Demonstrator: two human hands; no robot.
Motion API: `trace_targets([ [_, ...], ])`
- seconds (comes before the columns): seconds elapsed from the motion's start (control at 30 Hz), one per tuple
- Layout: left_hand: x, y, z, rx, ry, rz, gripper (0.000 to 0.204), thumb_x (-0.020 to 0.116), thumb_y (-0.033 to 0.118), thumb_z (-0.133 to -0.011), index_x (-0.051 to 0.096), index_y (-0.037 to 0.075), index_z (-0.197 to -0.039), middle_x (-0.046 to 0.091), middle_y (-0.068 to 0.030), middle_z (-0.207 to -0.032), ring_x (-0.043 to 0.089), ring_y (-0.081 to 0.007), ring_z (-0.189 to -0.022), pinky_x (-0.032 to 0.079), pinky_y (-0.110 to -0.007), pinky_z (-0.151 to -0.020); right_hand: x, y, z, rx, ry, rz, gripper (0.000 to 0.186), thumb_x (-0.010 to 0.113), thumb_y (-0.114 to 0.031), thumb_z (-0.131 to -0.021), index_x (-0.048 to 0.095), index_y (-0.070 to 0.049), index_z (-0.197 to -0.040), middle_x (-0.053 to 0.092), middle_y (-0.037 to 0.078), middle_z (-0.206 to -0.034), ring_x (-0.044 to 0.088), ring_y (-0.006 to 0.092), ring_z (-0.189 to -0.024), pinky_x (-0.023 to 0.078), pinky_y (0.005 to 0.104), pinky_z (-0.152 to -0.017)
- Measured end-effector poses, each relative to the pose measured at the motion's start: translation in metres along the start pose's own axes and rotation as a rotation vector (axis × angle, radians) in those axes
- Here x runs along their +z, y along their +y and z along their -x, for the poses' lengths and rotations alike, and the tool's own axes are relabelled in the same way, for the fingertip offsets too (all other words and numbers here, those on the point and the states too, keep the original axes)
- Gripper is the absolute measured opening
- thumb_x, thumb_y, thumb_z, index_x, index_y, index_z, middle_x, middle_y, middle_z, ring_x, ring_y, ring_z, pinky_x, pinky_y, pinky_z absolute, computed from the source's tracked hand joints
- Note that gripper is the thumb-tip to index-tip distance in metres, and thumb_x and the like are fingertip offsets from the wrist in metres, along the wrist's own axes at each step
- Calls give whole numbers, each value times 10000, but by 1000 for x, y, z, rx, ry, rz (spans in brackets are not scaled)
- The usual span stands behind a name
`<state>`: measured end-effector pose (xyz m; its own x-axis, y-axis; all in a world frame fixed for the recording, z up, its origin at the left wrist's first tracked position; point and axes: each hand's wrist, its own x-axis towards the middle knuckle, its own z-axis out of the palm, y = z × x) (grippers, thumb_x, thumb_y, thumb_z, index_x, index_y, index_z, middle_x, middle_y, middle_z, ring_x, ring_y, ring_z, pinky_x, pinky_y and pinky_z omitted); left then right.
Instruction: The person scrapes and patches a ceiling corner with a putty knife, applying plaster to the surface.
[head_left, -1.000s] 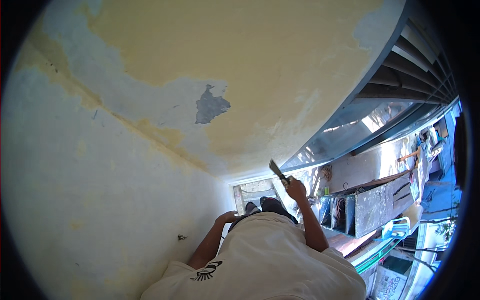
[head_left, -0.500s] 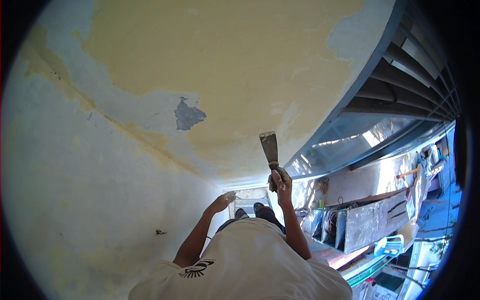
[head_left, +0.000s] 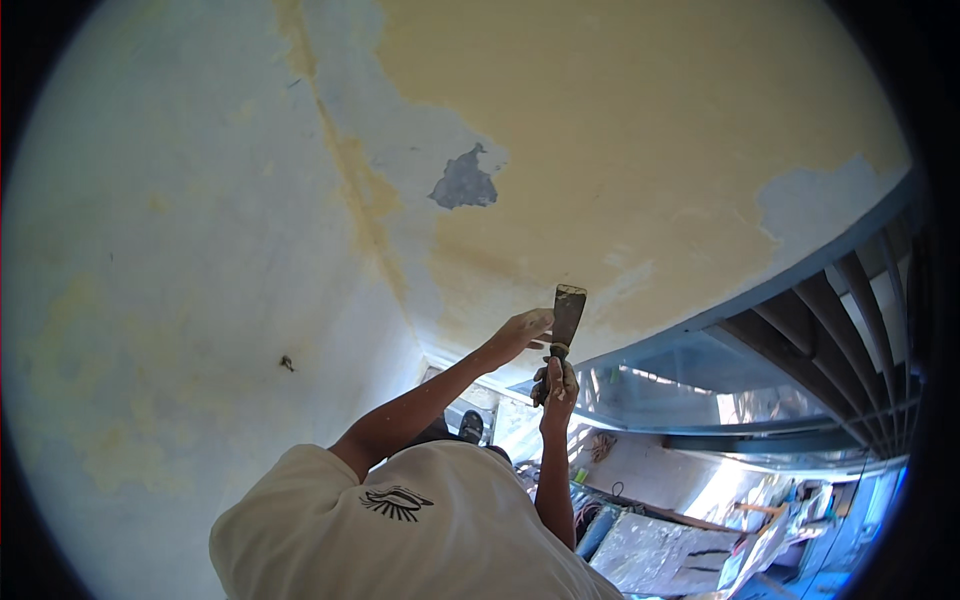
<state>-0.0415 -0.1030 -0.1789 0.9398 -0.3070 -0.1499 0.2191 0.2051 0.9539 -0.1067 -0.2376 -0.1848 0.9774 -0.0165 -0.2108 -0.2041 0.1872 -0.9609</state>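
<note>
A putty knife (head_left: pixel 567 317) stands nearly upright in my right hand (head_left: pixel 560 385), its flared, stained metal blade pointing up. My right fingers wrap round its dark handle. Beside the blade, my left hand (head_left: pixel 524 330) reaches in with fingers stretched out. Its fingertips come up to the blade's left edge; whether they touch it I cannot tell. White dust or filler marks both hands. Ahead is a wall (head_left: pixel 640 140) with yellow and whitish patches, and on it a grey bare patch (head_left: pixel 465 180) with a ragged outline.
A whitish side wall (head_left: pixel 200 300) fills the left and meets the patched wall at a corner. To the right are a window frame (head_left: pixel 760 300) and dark bars (head_left: pixel 860 310). Lower right, a worn grey cabinet (head_left: pixel 650 550) stands among clutter. My shoe (head_left: pixel 471 427) shows below.
My left hand has risen and moved right, to the putty knife's blade. The knife has shifted slightly right and down in view. The whole view has turned, and the grey patch appears farther right.
</note>
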Motion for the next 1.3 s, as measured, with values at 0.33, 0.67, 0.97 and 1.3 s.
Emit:
trace_targets([
  [0.33,1,-40,6,-37,298,110,334,514,363,-911,556,44,-1000,603,-31,-838,607,-109,-770,498,-256,-727,-15,56,-6,102,-158,267,355,507,-368,-905,547,-16,-929,540,44,-646,499,85,-467,366,210,-365],
  [0.67,-58,-103,61,-134,636,618,376,477,479,-894,524,112,-965,555,-26,-851,549,-146,-809,463,-337,-742,27,80,3,-66,-395,633,307,576,-285,-875,542,-31,-1046,619,143,-749,607,235,-573,466,335,-538],
  [0.97,-160,-83,7,203,556,986,263,472,420,-912,525,162,-909,511,16,-747,517,-146,-702,438,-307,-671,137,35,-58,-645,-291,992,227,656,-78,-718,579,9,-913,603,213,-818,582,399,-728,478,432,-635],
  [1.3,-173,-95,8,101,468,1132,223,473,410,-913,508,192,-880,475,61,-655,470,-90,-565,423,-263,-501,159,57,-44,-500,-233,951,236,630,-5,-680,568,26,-906,553,176,-766,548,399,-665,447,438,-588],
])
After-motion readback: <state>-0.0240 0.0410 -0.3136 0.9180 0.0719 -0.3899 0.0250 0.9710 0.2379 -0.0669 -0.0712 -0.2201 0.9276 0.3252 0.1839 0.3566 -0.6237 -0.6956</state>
